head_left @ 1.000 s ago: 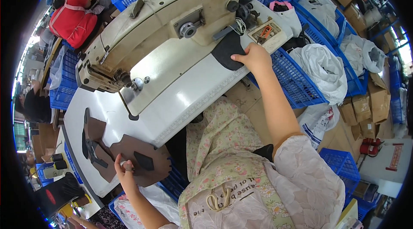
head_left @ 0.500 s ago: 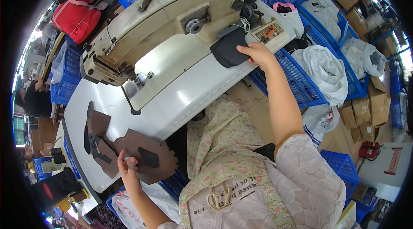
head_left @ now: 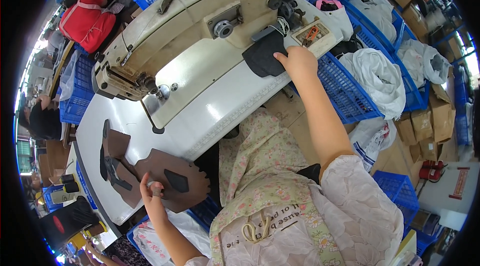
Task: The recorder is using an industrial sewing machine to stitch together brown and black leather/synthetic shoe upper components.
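My right hand (head_left: 301,63) is at the right end of the sewing machine bed, closed on a black flat cut piece (head_left: 264,57) with the thumb on its top; its other fingers are mostly hidden. At the left front, my left hand (head_left: 154,197) is against a brown flat panel (head_left: 192,198) with a notched edge. Its index finger is raised and the others curl in. A small pale spot shows between the fingers, too small to name. On the panel lies a small black patch (head_left: 176,181). More brown and black pieces (head_left: 116,143) lie beside it.
A large cream sewing machine (head_left: 185,21) stands across the white table (head_left: 200,116). Blue crates (head_left: 350,91) with white bags (head_left: 372,78) line the right side. A small tray (head_left: 312,35) holds an orange-handled tool. Another person in red (head_left: 90,21) sits far left.
My right hand has turned and shifted slightly left and up at the black piece, its fingers now reaching farther behind. The left hand stays by the brown panel, nearly unchanged.
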`<state>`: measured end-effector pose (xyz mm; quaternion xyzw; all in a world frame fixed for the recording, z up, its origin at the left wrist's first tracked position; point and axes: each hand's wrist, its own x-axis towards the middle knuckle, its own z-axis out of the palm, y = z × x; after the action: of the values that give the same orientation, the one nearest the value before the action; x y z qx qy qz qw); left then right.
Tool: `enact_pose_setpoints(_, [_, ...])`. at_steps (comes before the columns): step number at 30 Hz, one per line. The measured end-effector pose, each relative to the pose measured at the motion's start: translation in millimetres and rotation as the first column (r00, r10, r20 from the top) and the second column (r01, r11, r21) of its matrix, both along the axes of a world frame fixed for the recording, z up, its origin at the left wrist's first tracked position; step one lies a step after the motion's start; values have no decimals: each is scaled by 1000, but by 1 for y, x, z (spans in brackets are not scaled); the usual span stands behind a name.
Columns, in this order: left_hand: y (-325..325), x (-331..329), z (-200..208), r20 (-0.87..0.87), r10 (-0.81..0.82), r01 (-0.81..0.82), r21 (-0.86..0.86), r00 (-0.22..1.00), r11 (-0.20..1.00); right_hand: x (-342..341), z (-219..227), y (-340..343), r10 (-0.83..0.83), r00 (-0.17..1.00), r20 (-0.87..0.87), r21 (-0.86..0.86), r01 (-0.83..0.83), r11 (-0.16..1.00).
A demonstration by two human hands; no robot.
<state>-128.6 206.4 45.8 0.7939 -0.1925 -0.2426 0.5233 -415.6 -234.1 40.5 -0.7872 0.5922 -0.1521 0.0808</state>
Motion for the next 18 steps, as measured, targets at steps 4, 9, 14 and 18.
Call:
enact_pose_setpoints(4, [-2,-1,0,7,5,-5,3,1000,1000,0,-2,-1,-19,1000,-1,0,19,1000])
enact_pose_setpoints(9, [2,2,-5,-7,-12,12,-8,1000,1000,2,-6,-4,-36,898,439,154,-36,987])
enact_pose_setpoints(14, [0,1,-7,-5,-13,13,-25,1000,1000,-10,-17,-20,-417,516,748,626,-339,703])
enact_pose_setpoints(18, [-1,0,-4,-55,-8,5,-55,998,998,-23,-19,-14,-644,103,758,568,-590,574])
